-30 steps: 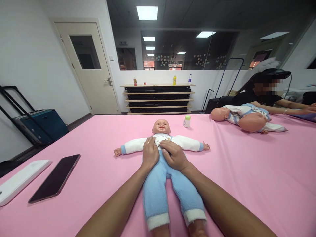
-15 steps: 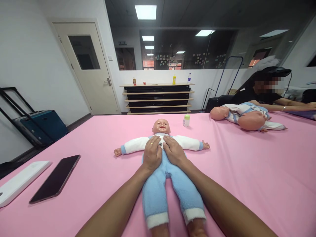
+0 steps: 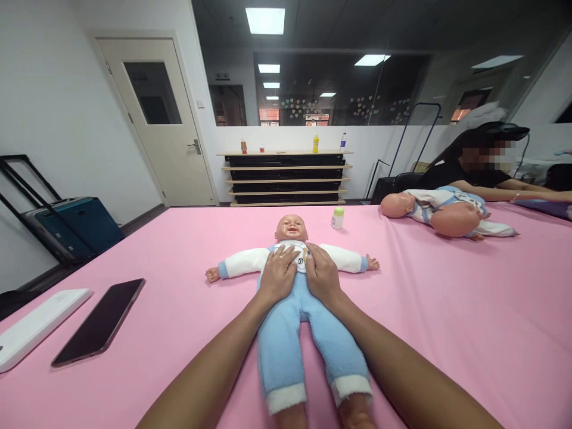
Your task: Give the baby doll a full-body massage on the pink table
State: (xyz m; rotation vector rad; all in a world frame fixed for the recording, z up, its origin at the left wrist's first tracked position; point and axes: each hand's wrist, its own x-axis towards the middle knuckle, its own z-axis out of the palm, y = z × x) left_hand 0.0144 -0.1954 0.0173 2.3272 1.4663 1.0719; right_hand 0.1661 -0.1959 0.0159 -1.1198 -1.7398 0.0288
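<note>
A baby doll (image 3: pixel 286 333) in a white and blue outfit lies on its back, head away from me, arms spread to both sides. My left hand (image 3: pixel 279 273) lies flat on the doll's chest at the left, fingers stretched toward its neck. On the other side of the chest rests my right hand (image 3: pixel 322 274), also flat with its fingers out. Between the two hands a strip of the white top with a dark print shows. Part of the chest is hidden under my palms.
A pink cloth (image 3: pixel 187 357) covers the table. A white bottle with a green cap (image 3: pixel 337 218) stands beyond the doll. At left lie a dark phone (image 3: pixel 100 322) and a white device (image 3: pixel 42 322). Two more dolls (image 3: pixel 456 219) lie at right, near a person (image 3: pixel 473 161) in a cap.
My hands have moved apart on the doll's chest, the right one shifting to the right, so more of the printed top shows between them. The doll stays in place.
</note>
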